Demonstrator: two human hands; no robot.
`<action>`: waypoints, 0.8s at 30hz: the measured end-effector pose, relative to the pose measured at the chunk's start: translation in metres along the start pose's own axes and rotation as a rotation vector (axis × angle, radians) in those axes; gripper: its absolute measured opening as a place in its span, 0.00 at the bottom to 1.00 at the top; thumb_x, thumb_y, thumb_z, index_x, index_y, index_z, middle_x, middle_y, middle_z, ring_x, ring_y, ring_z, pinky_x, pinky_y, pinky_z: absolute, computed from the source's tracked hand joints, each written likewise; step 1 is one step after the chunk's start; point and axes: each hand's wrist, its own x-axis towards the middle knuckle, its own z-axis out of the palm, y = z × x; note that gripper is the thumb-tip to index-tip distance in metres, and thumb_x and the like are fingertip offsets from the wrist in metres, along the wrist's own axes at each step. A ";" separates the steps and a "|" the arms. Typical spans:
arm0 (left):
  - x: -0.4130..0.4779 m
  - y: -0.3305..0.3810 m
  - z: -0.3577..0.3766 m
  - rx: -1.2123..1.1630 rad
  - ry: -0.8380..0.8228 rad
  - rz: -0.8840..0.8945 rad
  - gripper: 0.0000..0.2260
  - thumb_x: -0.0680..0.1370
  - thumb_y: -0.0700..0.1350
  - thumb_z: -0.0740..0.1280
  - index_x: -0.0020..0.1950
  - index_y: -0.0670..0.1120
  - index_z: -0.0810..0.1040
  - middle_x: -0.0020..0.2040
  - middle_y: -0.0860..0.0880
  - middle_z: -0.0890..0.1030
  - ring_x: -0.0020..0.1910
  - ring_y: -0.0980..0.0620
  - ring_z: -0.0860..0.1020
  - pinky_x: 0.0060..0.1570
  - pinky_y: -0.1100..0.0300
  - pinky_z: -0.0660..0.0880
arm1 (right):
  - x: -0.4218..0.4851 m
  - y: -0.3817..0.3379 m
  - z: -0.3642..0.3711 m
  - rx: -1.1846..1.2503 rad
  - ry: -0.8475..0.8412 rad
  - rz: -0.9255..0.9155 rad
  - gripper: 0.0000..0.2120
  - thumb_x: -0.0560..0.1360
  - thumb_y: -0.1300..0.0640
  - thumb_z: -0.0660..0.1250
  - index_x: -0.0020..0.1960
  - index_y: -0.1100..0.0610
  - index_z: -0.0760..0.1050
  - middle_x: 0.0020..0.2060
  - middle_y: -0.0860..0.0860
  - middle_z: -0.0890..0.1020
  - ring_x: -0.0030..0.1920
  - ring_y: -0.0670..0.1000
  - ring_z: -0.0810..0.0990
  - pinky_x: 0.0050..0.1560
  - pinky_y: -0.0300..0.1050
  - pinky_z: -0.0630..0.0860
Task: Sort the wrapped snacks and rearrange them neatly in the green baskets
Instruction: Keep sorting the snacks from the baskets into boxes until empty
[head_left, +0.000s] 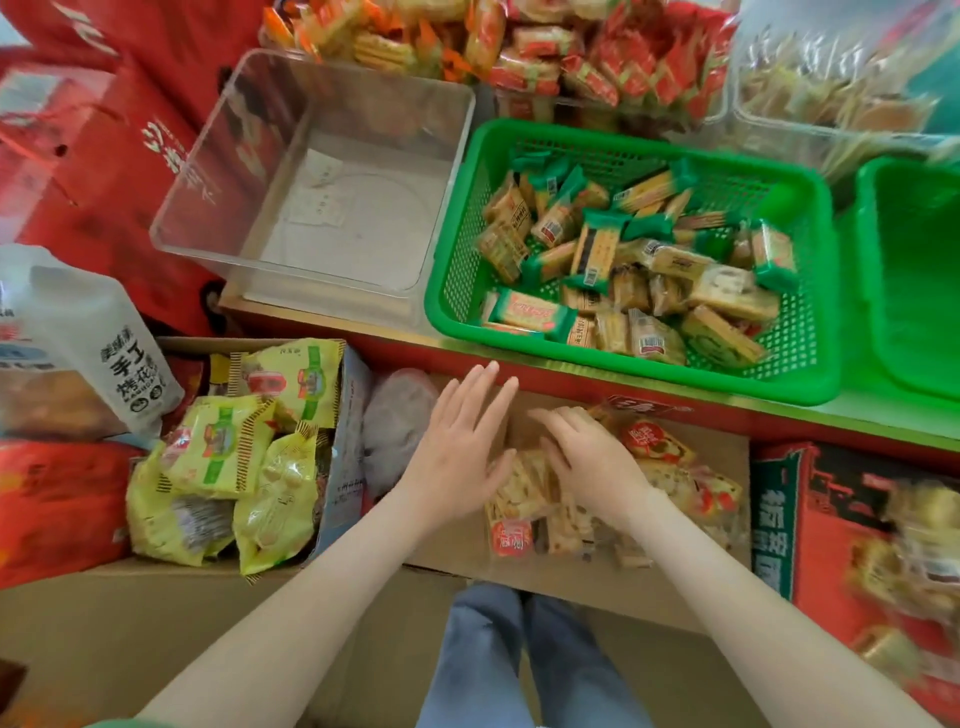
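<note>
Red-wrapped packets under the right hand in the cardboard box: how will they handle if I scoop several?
The red-wrapped packets look small and probably light. Their glossy film may slide, so a loose handful could spill. The biscuits inside seem stiff, likely brittle if squeezed.

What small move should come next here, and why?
Probably curl the right hand around a few red-wrapped snacks in the cardboard box: it lies on that pile, the left hand is open beside it, and the green basket has room.
</note>
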 end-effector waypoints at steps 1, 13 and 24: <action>0.015 0.005 -0.004 -0.002 0.001 0.055 0.32 0.77 0.50 0.65 0.78 0.45 0.57 0.78 0.41 0.55 0.78 0.45 0.49 0.76 0.48 0.46 | -0.002 0.002 -0.012 -0.046 0.096 -0.102 0.17 0.76 0.65 0.65 0.65 0.62 0.73 0.54 0.56 0.80 0.54 0.55 0.77 0.54 0.49 0.78; 0.149 0.028 0.017 0.360 -0.050 0.109 0.30 0.80 0.65 0.45 0.79 0.53 0.52 0.79 0.43 0.51 0.78 0.45 0.47 0.74 0.42 0.44 | 0.025 0.113 -0.123 -0.378 0.006 0.631 0.21 0.79 0.51 0.61 0.69 0.60 0.66 0.61 0.58 0.74 0.61 0.59 0.71 0.60 0.54 0.68; 0.149 0.026 0.018 0.350 -0.025 0.122 0.30 0.80 0.64 0.46 0.77 0.49 0.60 0.77 0.44 0.59 0.77 0.47 0.52 0.74 0.42 0.47 | 0.037 0.137 -0.125 -0.448 0.008 0.440 0.05 0.79 0.61 0.61 0.51 0.58 0.75 0.49 0.56 0.81 0.48 0.57 0.77 0.44 0.48 0.72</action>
